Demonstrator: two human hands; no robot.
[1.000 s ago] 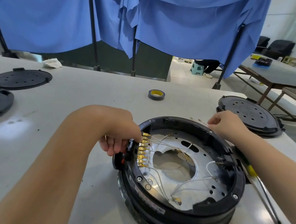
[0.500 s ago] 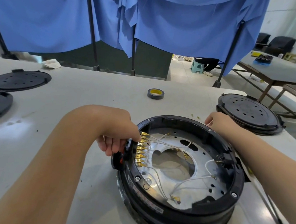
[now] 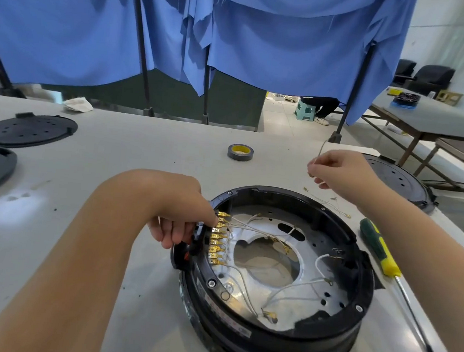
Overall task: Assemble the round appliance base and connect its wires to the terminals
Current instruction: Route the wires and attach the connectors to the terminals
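Black round base [image 3: 272,271] sits mid-table, brass terminals [image 3: 218,239] along its left rim. R hand [image 3: 339,174] has lifted off the far rim and now pinches a loose wire [image 3: 319,152] above the table; next connection likely. L hand [image 3: 180,216] still curls fingers around the terminal block.

Grey tape roll [image 3: 240,152] with yellow core lies flat mid-table. Green-and-yellow screwdriver [image 3: 380,251] lies at right. Crumpled white cloth [image 3: 78,104] at table's [image 3: 113,149] far edge; blue curtains [image 3: 268,36] hang behind.
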